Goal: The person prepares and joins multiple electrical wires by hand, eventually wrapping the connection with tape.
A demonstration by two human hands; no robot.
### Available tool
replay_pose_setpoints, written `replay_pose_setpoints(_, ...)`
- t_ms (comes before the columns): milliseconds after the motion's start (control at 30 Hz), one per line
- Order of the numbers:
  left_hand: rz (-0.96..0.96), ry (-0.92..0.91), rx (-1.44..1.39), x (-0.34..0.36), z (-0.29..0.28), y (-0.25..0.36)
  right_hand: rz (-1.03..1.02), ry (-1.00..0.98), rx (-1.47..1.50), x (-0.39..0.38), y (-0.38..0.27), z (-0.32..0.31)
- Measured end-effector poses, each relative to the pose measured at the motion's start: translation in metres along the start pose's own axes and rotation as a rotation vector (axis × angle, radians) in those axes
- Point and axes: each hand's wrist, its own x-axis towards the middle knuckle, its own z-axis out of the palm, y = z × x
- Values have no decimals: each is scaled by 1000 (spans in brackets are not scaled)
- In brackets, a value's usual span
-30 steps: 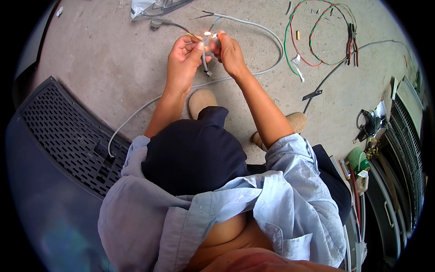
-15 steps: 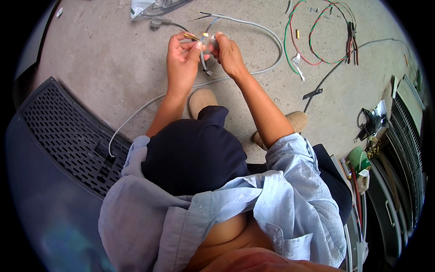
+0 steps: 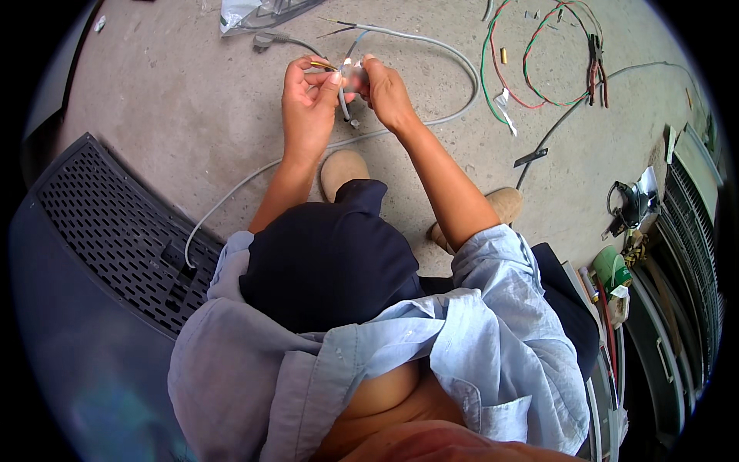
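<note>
My left hand (image 3: 306,100) pinches the end of a grey cable (image 3: 343,104) with thin yellow wires (image 3: 319,66) between thumb and fingers. Close on its right, my right hand (image 3: 386,96) has its fingers closed round something small, blurred and too indistinct to name. A small white bit (image 3: 347,62) shows between the hands, and a blue wire runs above them. Just beyond lie a grey plug (image 3: 265,40) and the cable's long grey loop (image 3: 471,77) on the concrete floor (image 3: 169,100). My shoes show below my hands.
At right lie red and green wire coils (image 3: 527,58), a dark tool (image 3: 596,65), a black cable (image 3: 539,146) and a small yellow cylinder (image 3: 503,55). A plastic bag (image 3: 239,15) is at top. A perforated dark panel (image 3: 108,215) stands left; metal panels (image 3: 693,215) and a green container (image 3: 612,269) line the right.
My right hand has edged slightly left toward my left hand. The bright white bits between the hands show less now. Both hands keep their closed grip.
</note>
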Motion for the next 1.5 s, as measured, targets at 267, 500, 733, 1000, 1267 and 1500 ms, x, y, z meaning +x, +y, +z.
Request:
replay_pose_setpoints(267, -14, -4, 25, 0, -1, -1, 29, 30, -39, 6, 2, -1)
replay_pose_setpoints(500, -15, -11, 11, 0, -2, -2, 26, 41, -100, 10, 1, -1)
replay_pose_setpoints(733, -11, 8, -8, 0, 0, -1, 29, 60, -145, 20, 6, -3)
replay_pose_setpoints(1000, -24, 2, -10, -1, 2, 1, -8, 105, -155, 32, 13, -5)
replay_pose_setpoints(1267, -18, -4, -26, -1, 2, -1, -18, 113, -169, 39, 14, -6)
replay_pose_setpoints(1500, -19, -8, -27, -1, 1, -2, -7, 125, -167, 38, 10, -5)
